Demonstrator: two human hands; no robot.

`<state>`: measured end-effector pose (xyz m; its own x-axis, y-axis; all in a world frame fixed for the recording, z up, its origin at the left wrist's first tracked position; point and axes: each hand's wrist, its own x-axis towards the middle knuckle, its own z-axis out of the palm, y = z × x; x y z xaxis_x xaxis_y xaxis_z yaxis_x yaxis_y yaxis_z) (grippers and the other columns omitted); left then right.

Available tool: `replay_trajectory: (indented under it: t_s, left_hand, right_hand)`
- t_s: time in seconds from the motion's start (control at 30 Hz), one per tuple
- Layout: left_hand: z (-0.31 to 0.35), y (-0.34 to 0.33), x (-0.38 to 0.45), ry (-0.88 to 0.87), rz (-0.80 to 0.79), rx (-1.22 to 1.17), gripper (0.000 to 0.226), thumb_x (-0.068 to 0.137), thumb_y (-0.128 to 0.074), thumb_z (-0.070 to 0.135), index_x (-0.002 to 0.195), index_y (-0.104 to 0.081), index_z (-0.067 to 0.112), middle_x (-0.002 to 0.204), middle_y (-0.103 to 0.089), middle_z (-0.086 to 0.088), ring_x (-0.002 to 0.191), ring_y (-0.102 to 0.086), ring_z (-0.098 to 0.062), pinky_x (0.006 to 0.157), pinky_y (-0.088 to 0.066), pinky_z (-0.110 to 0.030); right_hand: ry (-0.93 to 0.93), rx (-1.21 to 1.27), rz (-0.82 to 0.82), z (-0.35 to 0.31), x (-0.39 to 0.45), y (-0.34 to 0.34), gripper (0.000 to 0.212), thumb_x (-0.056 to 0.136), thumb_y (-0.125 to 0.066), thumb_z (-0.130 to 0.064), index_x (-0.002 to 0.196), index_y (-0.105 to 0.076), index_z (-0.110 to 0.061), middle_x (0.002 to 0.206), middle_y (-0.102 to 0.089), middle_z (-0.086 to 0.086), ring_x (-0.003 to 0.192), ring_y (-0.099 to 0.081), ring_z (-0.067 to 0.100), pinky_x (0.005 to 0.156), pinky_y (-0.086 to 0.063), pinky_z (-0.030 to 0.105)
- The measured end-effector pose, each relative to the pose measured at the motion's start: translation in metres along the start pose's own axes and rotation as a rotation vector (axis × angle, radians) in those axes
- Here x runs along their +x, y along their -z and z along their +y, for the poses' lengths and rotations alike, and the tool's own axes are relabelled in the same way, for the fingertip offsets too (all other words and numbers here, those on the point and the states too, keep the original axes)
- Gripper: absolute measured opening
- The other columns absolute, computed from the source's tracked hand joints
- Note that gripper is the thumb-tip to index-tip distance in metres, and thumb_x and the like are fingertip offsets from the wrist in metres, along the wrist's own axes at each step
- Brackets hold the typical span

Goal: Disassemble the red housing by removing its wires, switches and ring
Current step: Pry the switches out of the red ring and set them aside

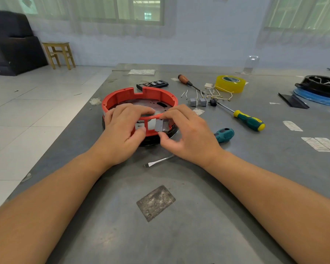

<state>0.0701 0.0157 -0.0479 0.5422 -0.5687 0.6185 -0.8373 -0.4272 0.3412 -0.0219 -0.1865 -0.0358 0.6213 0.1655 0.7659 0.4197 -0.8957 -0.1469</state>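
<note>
Both hands work at the near wall of the red housing (139,98), which lies on the grey counter (198,216). The left hand (125,130) grips the near rim; the right hand (187,134) pinches a grey switch (159,125) at the wall opening. Two removed switches (198,102) and loose wires (215,94) lie to the right, near a yellow-handled screwdriver (244,120).

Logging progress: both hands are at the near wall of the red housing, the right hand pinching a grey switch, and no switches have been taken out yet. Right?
Not quite. The head view shows two grey switches already lying on the table, right of the red housing. The rest holds: left hand on the near wall, right hand pinching a grey switch.
</note>
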Motion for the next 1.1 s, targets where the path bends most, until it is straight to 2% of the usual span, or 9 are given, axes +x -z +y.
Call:
replay_trajectory:
  t_s: [0.1,0.17,0.33,0.43,0.57,0.77,0.83,1.0,1.1]
  left_hand:
    - [0.004,0.000,0.000,-0.088,0.021,0.098,0.042,0.093,-0.059,0.037,0.134,-0.064,0.029,0.137,-0.059,0.011,0.141,-0.041,-0.019,0.114,-0.020,-0.038]
    - [0.007,-0.001,0.000,-0.126,0.051,0.127,0.040,0.094,-0.062,0.044,0.130,-0.069,0.028,0.135,-0.061,0.008,0.139,-0.044,-0.021,0.112,-0.023,-0.041]
    - [0.008,-0.002,0.000,-0.159,0.096,0.100,0.037,0.094,-0.064,0.047,0.122,-0.075,0.024,0.130,-0.066,0.005,0.133,-0.048,-0.024,0.107,-0.029,-0.045]
    - [0.008,-0.003,0.000,-0.169,0.082,0.123,0.037,0.094,-0.064,0.046,0.119,-0.076,0.022,0.129,-0.067,0.004,0.132,-0.050,-0.027,0.105,-0.032,-0.048]
    - [0.010,-0.004,0.000,-0.205,0.067,0.147,0.037,0.096,-0.061,0.047,0.118,-0.076,0.022,0.130,-0.067,0.005,0.132,-0.050,-0.026,0.106,-0.034,-0.049]
    - [0.005,-0.007,0.002,-0.174,0.064,0.200,0.039,0.096,-0.059,0.054,0.122,-0.074,0.030,0.133,-0.064,0.006,0.134,-0.050,-0.025,0.108,-0.030,-0.046]
    - [0.002,-0.008,0.002,-0.146,0.075,0.245,0.039,0.097,-0.058,0.054,0.126,-0.072,0.032,0.132,-0.063,0.006,0.133,-0.050,-0.025,0.108,-0.029,-0.045]
    - [0.000,-0.017,0.005,-0.082,0.064,0.309,0.041,0.099,-0.056,0.052,0.138,-0.062,0.040,0.127,-0.063,0.008,0.133,-0.050,-0.025,0.107,-0.030,-0.047]
    - [-0.003,-0.019,0.007,-0.045,0.065,0.318,0.042,0.099,-0.055,0.051,0.139,-0.061,0.041,0.127,-0.063,0.008,0.134,-0.049,-0.025,0.107,-0.028,-0.047]
  right_hand:
    - [-0.063,0.088,0.024,-0.002,-0.005,0.008,0.034,0.085,-0.073,-0.016,0.118,-0.068,-0.009,0.108,-0.065,0.002,0.090,-0.060,0.012,0.083,-0.054,0.030]
    - [-0.096,0.146,0.055,-0.006,-0.007,0.010,0.033,0.085,-0.075,-0.014,0.117,-0.069,-0.010,0.104,-0.066,0.001,0.088,-0.061,0.011,0.082,-0.054,0.029]
    - [-0.134,0.263,0.046,-0.009,-0.009,0.011,0.035,0.087,-0.074,-0.014,0.121,-0.067,-0.013,0.103,-0.066,-0.003,0.091,-0.065,0.011,0.082,-0.055,0.029]
    - [-0.080,0.230,-0.005,-0.004,-0.009,0.013,0.033,0.090,-0.072,-0.018,0.123,-0.067,-0.016,0.107,-0.066,-0.004,0.094,-0.064,0.011,0.084,-0.055,0.031]
    - [0.009,0.150,-0.051,0.005,-0.008,0.017,0.027,0.092,-0.074,-0.027,0.113,-0.069,-0.011,0.114,-0.065,-0.002,0.100,-0.062,0.010,0.085,-0.055,0.032]
    - [0.031,0.037,-0.154,0.014,-0.005,0.025,0.025,0.093,-0.072,-0.028,0.114,-0.068,-0.014,0.111,-0.066,-0.004,0.097,-0.061,0.008,0.084,-0.054,0.030]
    - [-0.072,0.065,-0.128,0.020,-0.001,0.028,0.024,0.091,-0.074,-0.024,0.113,-0.068,-0.016,0.106,-0.067,-0.005,0.092,-0.062,0.006,0.083,-0.054,0.026]
    - [-0.502,0.149,-0.052,0.058,0.015,0.034,0.022,0.087,-0.080,-0.023,0.107,-0.070,-0.020,0.094,-0.069,-0.015,0.085,-0.068,-0.001,0.083,-0.055,0.013]
    - [-0.650,0.102,-0.101,0.089,0.033,0.030,0.017,0.090,-0.076,-0.026,0.104,-0.066,-0.026,0.093,-0.067,-0.016,0.085,-0.066,-0.003,0.082,-0.054,0.019]
